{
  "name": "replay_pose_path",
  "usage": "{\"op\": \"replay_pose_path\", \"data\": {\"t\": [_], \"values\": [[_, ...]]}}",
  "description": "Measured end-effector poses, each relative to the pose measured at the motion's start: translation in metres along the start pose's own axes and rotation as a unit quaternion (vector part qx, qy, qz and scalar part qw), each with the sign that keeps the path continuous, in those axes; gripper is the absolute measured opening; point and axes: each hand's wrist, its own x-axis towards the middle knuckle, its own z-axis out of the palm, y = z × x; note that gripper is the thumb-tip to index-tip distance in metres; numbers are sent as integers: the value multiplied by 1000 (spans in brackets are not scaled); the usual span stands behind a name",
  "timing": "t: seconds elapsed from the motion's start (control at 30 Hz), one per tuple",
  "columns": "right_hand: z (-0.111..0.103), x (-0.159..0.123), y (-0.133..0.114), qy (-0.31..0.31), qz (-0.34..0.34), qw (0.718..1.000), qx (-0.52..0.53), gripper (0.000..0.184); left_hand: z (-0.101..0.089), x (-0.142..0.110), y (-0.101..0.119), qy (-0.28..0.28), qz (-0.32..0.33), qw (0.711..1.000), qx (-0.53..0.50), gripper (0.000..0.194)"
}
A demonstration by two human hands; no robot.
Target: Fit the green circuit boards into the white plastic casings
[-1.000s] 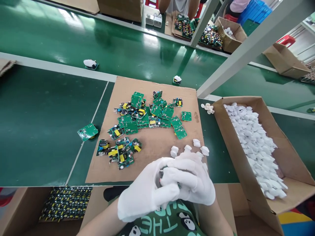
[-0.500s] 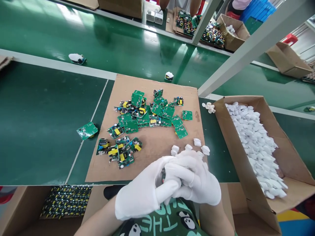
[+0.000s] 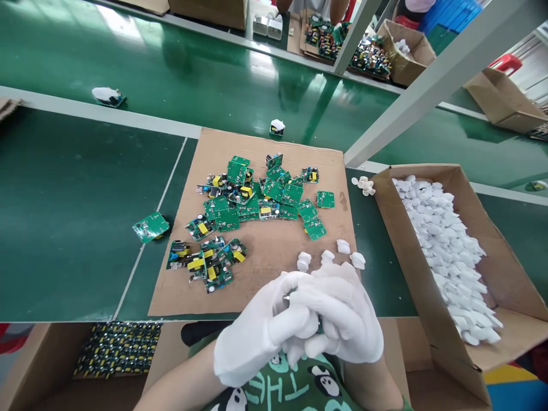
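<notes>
Both my hands wear white gloves and meet at the front edge of the cardboard sheet. My left hand (image 3: 261, 331) is closed, its fingers curled against those of the other. My right hand (image 3: 349, 319) is wrapped round from the other side. Between them is a small circuit board (image 3: 320, 325), of which only a sliver of green shows; the gloves hide the rest. Just beyond the fingers lie several white caps (image 3: 304, 261). Further off on the sheet is a pile of green circuit boards (image 3: 226, 219), with a smaller cluster of boards (image 3: 213, 264) nearer on the left.
A carton (image 3: 411, 257) of white caps stands at right, beside a slanting grey post (image 3: 411, 94). One board (image 3: 151, 227) lies left of the cardboard sheet (image 3: 265, 291). Two white-topped boards (image 3: 277, 128) sit on the green belt (image 3: 192, 74). Below left, a box holds rows of boards (image 3: 117, 349).
The two white-topped boards on the belt have moved left. My hands, still together, have shifted slightly, and the fingers have turned a little around the board.
</notes>
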Motion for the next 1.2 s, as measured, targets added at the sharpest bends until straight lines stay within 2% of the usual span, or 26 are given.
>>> {"op": "replay_pose_path", "data": {"t": [0.1, 0.2, 0.27, 0.37, 0.43, 0.47, 0.63, 0.7, 0.8, 0.9, 1.03, 1.13, 1.2], "values": [[-2, 6, 1, 22, -55, 998, 27, 48, 1, 0, 0, 21, 22, 999, 26, 37], [-2, 11, 1, 24, -48, 996, 67, 57, 2, -2, -2, 18, 51, 999, 5, 38], [-1, 13, 0, 18, -48, 997, 60, 55, 2, -3, -4, 25, 68, 997, 32, 38], [-1, 15, -3, 0, -59, 998, 22, 42, -2, -3, -6, 87, 95, 985, 112, 35], [0, 19, -3, -3, -63, 998, 10, 40, -5, -3, -6, 118, 95, 980, 130, 34], [0, 20, -3, -9, -61, 998, 3, 40, -6, -2, -4, 114, 93, 980, 131, 35], [0, 23, 1, -9, -64, 998, 8, 43, -16, -2, 7, 12, 137, 978, 160, 40], [-1, 21, 1, 8, -65, 997, 28, 46, -19, -4, 10, -15, 113, 982, 151, 42], [-4, 17, 1, -9, -54, 998, 31, 48, -21, -8, 12, -58, 36, 991, 117, 48], [-7, 19, 1, -26, -56, 998, 31, 42, -18, -10, 15, -65, 7, 989, 130, 45], [-11, 28, 1, -56, -70, 995, 49, 32, -17, -11, 20, -36, 3, 982, 186, 39], [-11, 31, 2, -79, -76, 993, 54, 31, -21, -12, 19, -76, 18, 986, 150, 46], [-10, 29, 1, -61, -79, 993, 58, 35, -23, -12, 17, -86, 12, 988, 124, 43]]}}
